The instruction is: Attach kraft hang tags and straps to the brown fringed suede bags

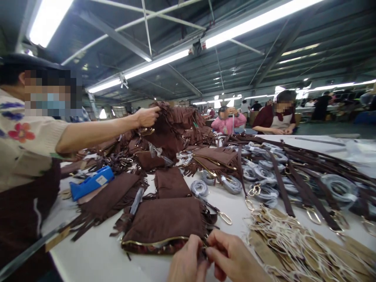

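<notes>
A brown suede-like fringed bag (167, 219) lies flat on the table in front of me, its gold zipper edge towards me and the zipper partly gaping. My left hand (186, 260) pinches at the bag's near right corner, by the zipper's end. Right beside it, my right hand (232, 254) has its fingertips pressed together, almost touching the left fingers. Whatever small part sits between the right fingers is hidden. Just beyond the hands, a short dark strap with a gold clip (225, 217) sticks out from the bag's right side.
Paper tags with white strings (288, 239) are heaped at the right. Behind them lie wrapped grey coils (232, 184) and brown straps (279, 180). A blue tape dispenser (91, 183) rests at the left. A co-worker's hand (148, 117) lifts another fringed bag (166, 135).
</notes>
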`<state>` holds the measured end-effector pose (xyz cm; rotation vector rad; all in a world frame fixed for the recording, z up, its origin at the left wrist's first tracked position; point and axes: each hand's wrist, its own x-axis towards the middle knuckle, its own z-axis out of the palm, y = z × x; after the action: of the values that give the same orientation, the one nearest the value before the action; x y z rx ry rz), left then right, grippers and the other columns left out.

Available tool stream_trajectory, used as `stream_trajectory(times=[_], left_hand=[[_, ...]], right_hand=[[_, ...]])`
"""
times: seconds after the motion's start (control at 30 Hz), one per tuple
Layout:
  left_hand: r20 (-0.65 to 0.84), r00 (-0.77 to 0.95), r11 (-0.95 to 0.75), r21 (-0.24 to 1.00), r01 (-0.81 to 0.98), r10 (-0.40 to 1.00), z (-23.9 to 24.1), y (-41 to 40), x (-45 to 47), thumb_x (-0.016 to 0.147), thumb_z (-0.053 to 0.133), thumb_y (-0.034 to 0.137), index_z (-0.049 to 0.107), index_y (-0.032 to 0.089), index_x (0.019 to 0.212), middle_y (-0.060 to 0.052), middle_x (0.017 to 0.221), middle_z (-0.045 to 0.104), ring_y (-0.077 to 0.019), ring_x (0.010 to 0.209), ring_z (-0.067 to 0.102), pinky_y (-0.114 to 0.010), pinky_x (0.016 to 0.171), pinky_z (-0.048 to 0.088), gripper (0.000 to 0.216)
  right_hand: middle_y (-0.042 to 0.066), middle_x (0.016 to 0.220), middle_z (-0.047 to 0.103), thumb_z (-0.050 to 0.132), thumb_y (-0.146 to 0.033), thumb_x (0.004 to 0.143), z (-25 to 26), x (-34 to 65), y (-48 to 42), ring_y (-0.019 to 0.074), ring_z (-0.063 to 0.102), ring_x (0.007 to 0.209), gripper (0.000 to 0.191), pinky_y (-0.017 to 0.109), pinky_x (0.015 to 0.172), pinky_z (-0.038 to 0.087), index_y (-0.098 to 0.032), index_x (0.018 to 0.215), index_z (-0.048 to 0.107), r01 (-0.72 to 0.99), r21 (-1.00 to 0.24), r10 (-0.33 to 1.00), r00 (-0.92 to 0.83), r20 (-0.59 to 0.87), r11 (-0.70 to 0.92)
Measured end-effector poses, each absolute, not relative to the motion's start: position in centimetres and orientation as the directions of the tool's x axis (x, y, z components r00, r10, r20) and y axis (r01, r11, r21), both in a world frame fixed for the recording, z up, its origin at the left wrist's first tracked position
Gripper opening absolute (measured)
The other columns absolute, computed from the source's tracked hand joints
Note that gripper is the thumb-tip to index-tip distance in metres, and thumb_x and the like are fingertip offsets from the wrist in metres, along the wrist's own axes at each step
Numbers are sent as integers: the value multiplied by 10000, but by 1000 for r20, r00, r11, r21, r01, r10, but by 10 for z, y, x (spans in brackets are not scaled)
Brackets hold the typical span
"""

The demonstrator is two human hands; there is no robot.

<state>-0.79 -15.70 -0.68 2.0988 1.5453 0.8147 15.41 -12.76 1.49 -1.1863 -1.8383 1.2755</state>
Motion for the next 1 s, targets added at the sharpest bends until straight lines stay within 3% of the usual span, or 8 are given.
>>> stream_trajectory(times=[0.1, 0.23, 0.33, 0.47, 0.63, 0.7, 0.83, 1.0], left_hand=[[256, 240, -344, 535, 772, 937, -6, -160, -17, 778, 475, 87, 516, 219, 883, -6, 832, 637, -153, 764, 624, -213, 670, 426, 173], [306, 270, -341, 211, 916, 913, 3, -165, -16, 793, 465, 88, 549, 231, 845, -13, 829, 631, -160, 725, 629, -221, 590, 393, 174], [327, 247, -283, 68, 957, 912, 15, -165, -8, 795, 458, 81, 542, 225, 817, -25, 796, 623, -180, 714, 630, -244, 564, 374, 168], [312, 79, -101, 55, 993, 947, 36, -164, -28, 837, 413, 64, 528, 215, 807, -27, 811, 633, -186, 751, 636, -262, 618, 386, 192], [276, -284, 279, 59, 959, 918, 40, -173, -122, 948, 347, 184, 517, 220, 859, -23, 860, 657, -198, 775, 650, -272, 631, 389, 195], [231, -353, 341, 88, 936, 907, 28, -182, -159, 948, 355, 199, 512, 228, 863, -7, 848, 662, -188, 777, 651, -263, 642, 403, 181], [145, -203, 184, 138, 973, 968, 4, -202, -194, 891, 417, 162, 567, 232, 894, -11, 904, 666, -182, 879, 637, -284, 775, 467, 166], [432, 89, -95, -6, 995, 897, 10, -191, -171, 861, 508, 250, 598, 222, 1173, -110, 1277, 575, -284, 1182, 521, -448, 979, 447, 326]], right_hand=[[-62, 485, 545, 476, -210, 775, 14, 156, -129, 104, 545, 464, 83, 184, 466, 369, -209, 694, 492, 409, -886, 888, -459, 7, 219], [-80, 497, 544, 462, -146, 750, 14, 155, -132, 101, 556, 476, 97, 178, 489, 373, -219, 807, 490, 432, -866, 866, -500, 1, 251], [-99, 512, 518, 450, -156, 757, 15, 154, -134, 101, 561, 456, 116, 177, 474, 368, -236, 841, 436, 394, -888, 873, -488, 17, 238], [-86, 532, 542, 444, -174, 778, 28, 167, -133, 112, 574, 462, 71, 192, 481, 373, -243, 775, 427, 496, -833, 909, -417, 18, 244], [-55, 529, 613, 455, -119, 790, 38, 186, -125, 145, 594, 541, 154, 219, 550, 367, -244, 702, 441, 769, -598, 961, -277, 10, 228], [-40, 565, 638, 460, -91, 774, 31, 186, -121, 162, 611, 583, 175, 226, 555, 360, -244, 689, 447, 818, -522, 963, -269, 24, 241], [-14, 626, 671, 453, -99, 793, 17, 182, -115, 181, 626, 605, 175, 242, 573, 374, -243, 697, 475, 857, -437, 959, -276, 55, 272], [3, 662, 697, 439, -176, 848, 13, 183, -114, 198, 653, 629, 150, 258, 613, 428, -245, 757, 536, 895, -378, 964, -264, -27, 235]])
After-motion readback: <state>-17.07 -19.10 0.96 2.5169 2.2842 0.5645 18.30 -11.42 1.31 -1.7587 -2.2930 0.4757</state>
